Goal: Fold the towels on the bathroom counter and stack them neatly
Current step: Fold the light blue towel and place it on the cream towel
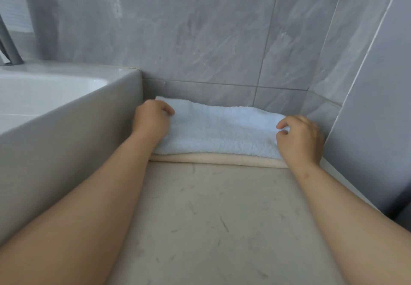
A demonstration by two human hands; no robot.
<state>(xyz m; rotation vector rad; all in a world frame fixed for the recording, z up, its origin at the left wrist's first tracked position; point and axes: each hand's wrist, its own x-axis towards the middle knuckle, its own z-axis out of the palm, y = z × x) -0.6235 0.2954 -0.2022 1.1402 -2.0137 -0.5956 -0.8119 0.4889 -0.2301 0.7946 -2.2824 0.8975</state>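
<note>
Forearms (93, 200) cross the counter (211, 222) to its back edge, where the white towel (222, 129) lies folded on the beige towel (213, 159). Left hand (153, 117) and right hand (300, 137) grip its ends, fingers curled. Risk: an uneven tug skews the stack or drags the beige towel. Sink (66, 115) at left, grey tiles (200, 39) behind.
</note>
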